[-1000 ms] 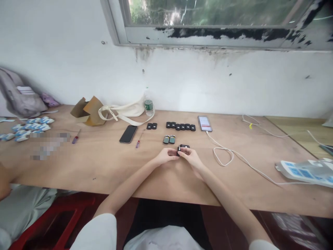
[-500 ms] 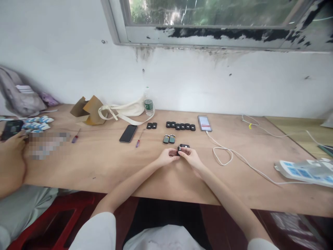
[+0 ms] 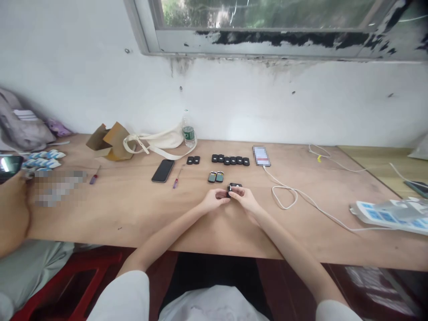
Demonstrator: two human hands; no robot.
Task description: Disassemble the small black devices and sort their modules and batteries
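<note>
Between my two hands, low over the table, is a small black case (image 3: pixel 229 191) shaped like a key fob. My left hand (image 3: pixel 214 200) curves its fingers and thumb against the left side of it. My right hand (image 3: pixel 245 199) pinches it from the right. Just behind my right fingers lies another black fob-like case (image 3: pixel 237 184), partly covered by them. Farther back, two opened cases (image 3: pixel 216 177) show greenish-grey insides. Beyond these stands a row of several closed black cases (image 3: pixel 230 159), with a separate pair (image 3: pixel 193 160) to its left.
A dark phone (image 3: pixel 163 171) and a screwdriver (image 3: pixel 175 180) lie left of my hands. At the back stand a water bottle (image 3: pixel 188 131) and a paper bag (image 3: pixel 112 141). A charging phone (image 3: pixel 261 155) trails a white cable rightward to a power strip (image 3: pixel 384 214). Another person's hand (image 3: pixel 15 196) is far left.
My hands keep nearly the same hold on the black case. The view has shifted slightly. At the far left, the other person's phone has tilted and now catches light.
</note>
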